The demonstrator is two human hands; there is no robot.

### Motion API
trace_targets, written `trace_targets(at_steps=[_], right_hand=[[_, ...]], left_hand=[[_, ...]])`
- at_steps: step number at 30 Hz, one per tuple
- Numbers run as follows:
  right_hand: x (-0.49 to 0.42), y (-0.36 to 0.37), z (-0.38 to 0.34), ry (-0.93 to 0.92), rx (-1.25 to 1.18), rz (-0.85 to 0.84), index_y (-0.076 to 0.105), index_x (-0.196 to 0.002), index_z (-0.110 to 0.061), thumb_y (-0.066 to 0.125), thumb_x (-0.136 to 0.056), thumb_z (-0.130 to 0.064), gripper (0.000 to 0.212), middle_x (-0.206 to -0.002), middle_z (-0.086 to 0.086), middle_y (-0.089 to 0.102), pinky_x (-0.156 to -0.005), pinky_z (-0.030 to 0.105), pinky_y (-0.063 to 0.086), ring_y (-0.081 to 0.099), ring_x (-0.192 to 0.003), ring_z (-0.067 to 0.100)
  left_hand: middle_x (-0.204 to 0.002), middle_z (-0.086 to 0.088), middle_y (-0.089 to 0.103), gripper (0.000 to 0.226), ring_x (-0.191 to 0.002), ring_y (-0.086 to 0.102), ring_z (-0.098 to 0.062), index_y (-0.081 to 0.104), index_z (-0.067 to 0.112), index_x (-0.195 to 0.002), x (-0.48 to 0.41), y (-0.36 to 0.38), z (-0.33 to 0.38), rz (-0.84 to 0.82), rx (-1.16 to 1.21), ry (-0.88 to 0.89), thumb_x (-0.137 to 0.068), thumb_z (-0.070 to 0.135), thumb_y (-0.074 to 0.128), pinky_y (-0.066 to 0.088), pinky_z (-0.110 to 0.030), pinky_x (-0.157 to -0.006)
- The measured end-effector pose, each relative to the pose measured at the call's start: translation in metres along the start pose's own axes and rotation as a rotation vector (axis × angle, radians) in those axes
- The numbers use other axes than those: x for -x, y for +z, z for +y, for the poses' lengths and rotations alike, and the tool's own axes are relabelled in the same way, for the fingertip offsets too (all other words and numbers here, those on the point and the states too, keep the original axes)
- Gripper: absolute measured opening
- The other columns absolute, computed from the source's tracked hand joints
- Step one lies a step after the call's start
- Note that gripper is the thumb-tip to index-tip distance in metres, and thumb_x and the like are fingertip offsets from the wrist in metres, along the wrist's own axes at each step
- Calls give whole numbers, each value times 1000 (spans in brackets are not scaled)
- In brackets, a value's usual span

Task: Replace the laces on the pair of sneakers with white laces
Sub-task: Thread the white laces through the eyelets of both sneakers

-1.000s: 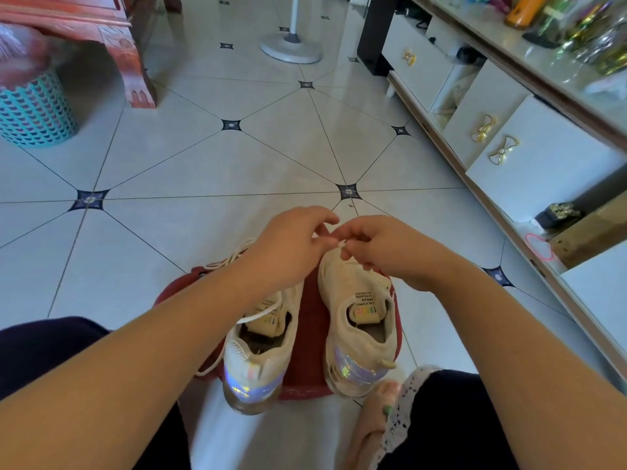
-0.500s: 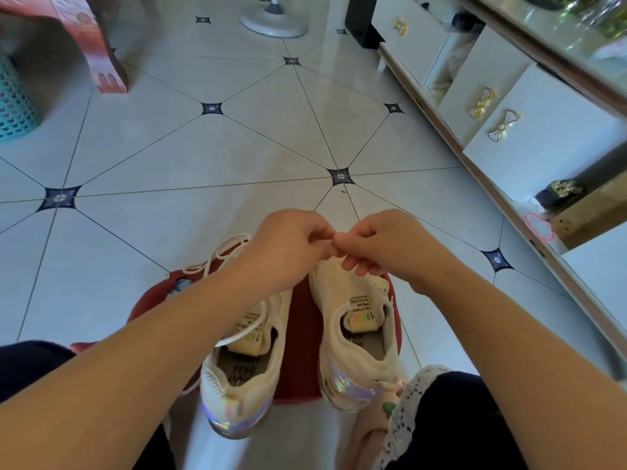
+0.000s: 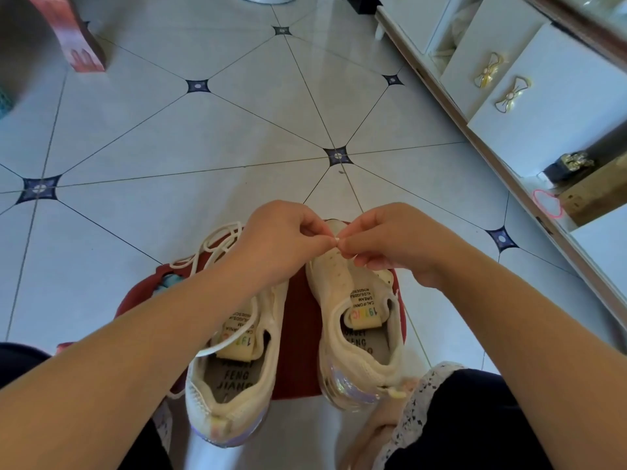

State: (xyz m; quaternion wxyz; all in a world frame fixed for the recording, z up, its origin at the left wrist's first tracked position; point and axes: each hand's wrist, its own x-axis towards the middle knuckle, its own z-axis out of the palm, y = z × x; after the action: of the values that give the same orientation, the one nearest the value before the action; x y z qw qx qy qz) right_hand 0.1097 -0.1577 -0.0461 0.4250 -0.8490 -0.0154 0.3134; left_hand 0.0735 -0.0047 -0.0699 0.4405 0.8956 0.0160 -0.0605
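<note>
Two cream sneakers stand side by side on a red stool (image 3: 298, 334), heels toward me. The left sneaker (image 3: 230, 374) has a white lace (image 3: 217, 242) threaded in it, with loose loops spilling off the stool's far left edge. The right sneaker (image 3: 356, 320) shows no lace over its tongue. My left hand (image 3: 281, 245) and my right hand (image 3: 390, 242) meet above the right sneaker's toe, and both pinch the tip of a white lace (image 3: 336, 239) between thumb and fingers.
A white cabinet (image 3: 529, 106) with gold bow handles runs along the right. A red wooden furniture leg (image 3: 74, 39) stands at the far left. My knees in dark trousers (image 3: 475, 422) flank the stool on the tiled floor (image 3: 190, 137).
The view has tilted down and closer to the sneakers. Both hands stay together over the right sneaker's toe, and the lace tip now shows between the fingertips.
</note>
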Motion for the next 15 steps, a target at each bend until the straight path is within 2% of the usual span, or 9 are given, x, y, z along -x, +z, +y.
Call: trace_targets(at_steps=[2,6,9,12,15], right_hand=[[-2,1,2,-4,29,31,70,-78,-15,71,-78,-13,3,-63,-5,68,-55,12,52,60,-52,-2],[-7,2,8,-34,373,110,67,-80,-23,68,-81,-27,4,-81,-1,69,-78,31,56,66,-75,10],[-8,2,5,-35,424,60,69,-83,-22,68,-79,-35,13,-77,-6,67,-77,28,52,61,-74,6],[-11,5,3,-25,428,5,70,-94,-22,72,-76,-28,19,-87,-8,66,-84,28,49,59,-81,4],[-11,10,5,-2,304,-15,66,-97,-25,74,-73,-13,29,-105,0,64,-92,36,49,59,-99,16]], left_hand=[[-65,17,57,18,-64,52,3,58,35,-64,-2,2,-4,-11,-16,-20,-78,30,68,37,-7,-52],[-65,15,55,17,-62,48,3,59,33,-65,-5,4,-13,17,-75,-70,-80,30,66,35,-4,-51],[-66,15,56,19,-64,50,1,58,34,-64,-6,6,-18,-10,-68,-80,-80,29,66,32,-12,-54],[-66,15,55,18,-62,48,1,58,34,-65,-6,10,-20,-34,-84,-82,-80,30,66,31,-16,-54],[-63,14,54,18,-59,48,0,58,33,-65,-7,11,-21,-38,-106,-86,-80,29,66,32,-18,-53]])
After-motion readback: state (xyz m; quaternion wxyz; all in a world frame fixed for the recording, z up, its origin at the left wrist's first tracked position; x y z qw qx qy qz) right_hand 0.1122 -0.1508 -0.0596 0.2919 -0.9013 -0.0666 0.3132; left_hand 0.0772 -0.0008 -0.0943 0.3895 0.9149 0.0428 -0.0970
